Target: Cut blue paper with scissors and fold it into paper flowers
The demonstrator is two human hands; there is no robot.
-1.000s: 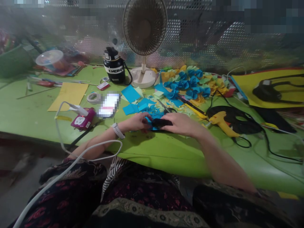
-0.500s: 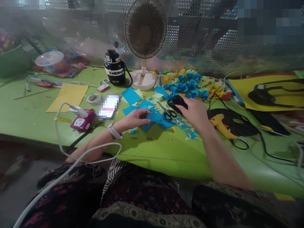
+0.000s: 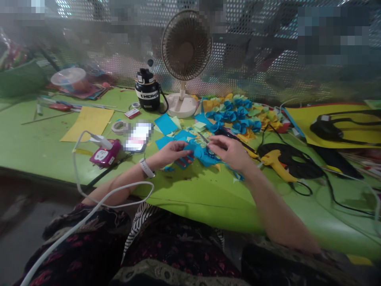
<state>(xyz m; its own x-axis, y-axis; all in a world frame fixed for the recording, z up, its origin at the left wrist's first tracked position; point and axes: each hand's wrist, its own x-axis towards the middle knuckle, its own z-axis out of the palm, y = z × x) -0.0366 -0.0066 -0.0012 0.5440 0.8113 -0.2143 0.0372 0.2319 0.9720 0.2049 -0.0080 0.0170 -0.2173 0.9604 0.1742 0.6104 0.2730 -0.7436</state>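
A craft workspace is suggested by the green tabletop (image 3: pixel 205 194): paper flowers (image 3: pixel 229 115) are heaped right of centre, a glue gun (image 3: pixel 277 163) is laid at right, and blue paper pieces (image 3: pixel 186 135) are strewn mid-frame.

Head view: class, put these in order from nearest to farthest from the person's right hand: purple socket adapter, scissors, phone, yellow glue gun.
1. Scissors: partly hidden by the right hand.
2. Yellow glue gun: to its right.
3. Phone: to its left, past the left hand.
4. Purple socket adapter: left of the phone.
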